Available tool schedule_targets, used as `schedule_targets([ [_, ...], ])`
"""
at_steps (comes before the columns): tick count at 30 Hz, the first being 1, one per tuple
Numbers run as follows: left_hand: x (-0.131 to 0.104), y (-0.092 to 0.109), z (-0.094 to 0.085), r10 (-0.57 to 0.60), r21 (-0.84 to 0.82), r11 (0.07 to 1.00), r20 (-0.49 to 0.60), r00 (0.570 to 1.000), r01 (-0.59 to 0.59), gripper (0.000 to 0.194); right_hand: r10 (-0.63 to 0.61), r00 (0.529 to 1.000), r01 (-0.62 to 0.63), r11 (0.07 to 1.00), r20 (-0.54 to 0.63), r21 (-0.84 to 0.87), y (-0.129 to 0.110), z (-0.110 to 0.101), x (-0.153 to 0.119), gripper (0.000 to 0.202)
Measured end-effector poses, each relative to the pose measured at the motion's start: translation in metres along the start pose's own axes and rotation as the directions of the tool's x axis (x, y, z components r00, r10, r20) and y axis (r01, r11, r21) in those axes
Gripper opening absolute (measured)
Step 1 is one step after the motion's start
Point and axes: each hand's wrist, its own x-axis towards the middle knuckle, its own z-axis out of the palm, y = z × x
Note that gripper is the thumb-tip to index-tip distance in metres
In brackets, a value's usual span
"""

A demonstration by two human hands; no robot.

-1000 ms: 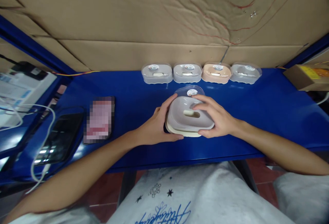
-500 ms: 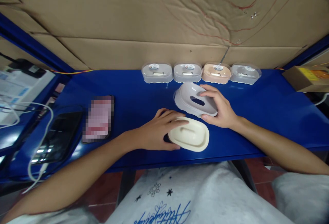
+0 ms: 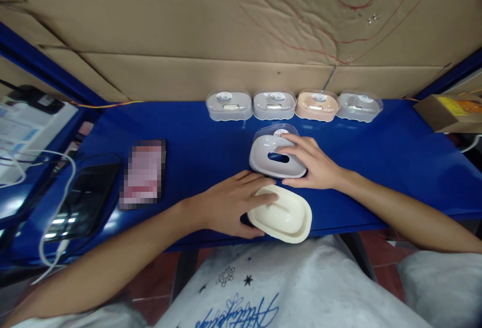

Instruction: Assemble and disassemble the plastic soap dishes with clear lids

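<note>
My left hand (image 3: pixel 226 208) grips a cream oval soap dish (image 3: pixel 290 216) by its left end, thumb beneath and fingers over the rim. The dish's hollow side faces up, near the front edge of the table. Just beyond it, my right hand (image 3: pixel 315 165) holds a pale grey oval soap box part (image 3: pixel 260 159) at its right side. An oval hole pierces the middle of this part. Behind it shows a clear lid (image 3: pixel 265 130) with a round sticker (image 3: pixel 280 132); whether the lid is joined to the grey part I cannot tell.
Along the back of the blue table (image 3: pixel 184 132) stand several lidded soap boxes, among them a peach one (image 3: pixel 317 107). A phone with a blurred screen (image 3: pixel 143 173) lies at left, beside a dark device (image 3: pixel 85 200) and a white cable (image 3: pixel 45 242). At right is a cardboard box (image 3: pixel 444 117).
My right hand has brought the grey part left and nearer, more level, and the clear lid now shows behind it. My left hand has moved the cream dish slightly towards me.
</note>
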Motion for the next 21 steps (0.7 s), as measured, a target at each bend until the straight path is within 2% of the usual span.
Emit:
schedule_targets([
  [7, -0.002, 0.001, 0.005, 0.041, 0.037, 0.999, -0.024, 0.999, -0.04, 0.072, -0.027, 0.999, 0.029, 0.999, 0.039, -0.039, -0.003, 0.001, 0.002, 0.064],
  [14, 0.001, 0.004, 0.001, 0.021, 0.01, 1.0, -0.017, 1.0, -0.021, 0.07, -0.008, 0.997, 0.011, 0.999, 0.082, -0.032, -0.003, -0.002, 0.002, 0.063],
  [21, 0.003, 0.013, -0.004, 0.007, 0.019, 1.0, -0.061, 0.998, -0.006, 0.052, -0.045, 0.991, 0.05, 0.998, 0.127, -0.035, -0.003, -0.004, 0.0, 0.064],
])
